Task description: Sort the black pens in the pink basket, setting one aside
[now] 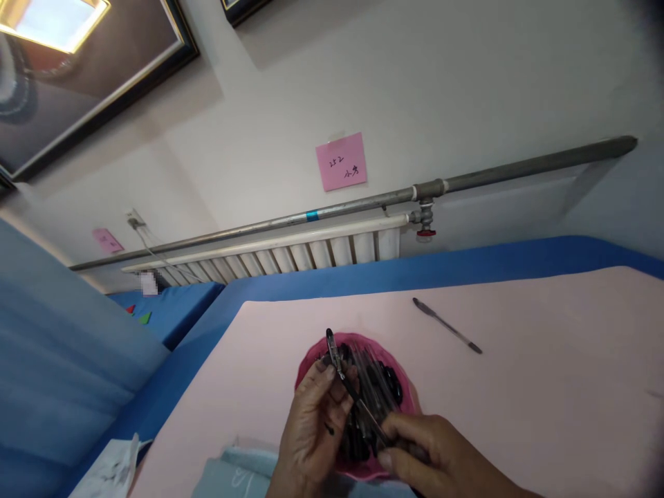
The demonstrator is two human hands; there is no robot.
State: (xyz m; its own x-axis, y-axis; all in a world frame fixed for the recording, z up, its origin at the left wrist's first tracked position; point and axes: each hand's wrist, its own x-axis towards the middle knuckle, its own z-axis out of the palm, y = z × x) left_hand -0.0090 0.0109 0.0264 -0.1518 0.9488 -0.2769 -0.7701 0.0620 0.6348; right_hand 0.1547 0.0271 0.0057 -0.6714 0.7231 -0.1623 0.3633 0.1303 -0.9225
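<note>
A pen (353,391) with a black and clear cap end is held slantwise between my two hands, above a pink basket (411,408). My left hand (314,422) pinches it near the cap end, thumb and fingers closed. The fingers of my right hand (428,446) are closed around its lower end. A small black piece (328,429) shows against my left palm; I cannot tell what it is. Inside the basket are several clear pen barrels (371,377) and black pen parts (393,382). My hands hide part of the basket.
Another pen (447,325) lies to the right on the pink table cover (544,360), which sits over a blue cloth (467,266). Grey-blue fabric (236,476) is at the near edge. A radiator (311,252) and pipe (357,205) run along the wall behind. A blue curtain (62,346) hangs left.
</note>
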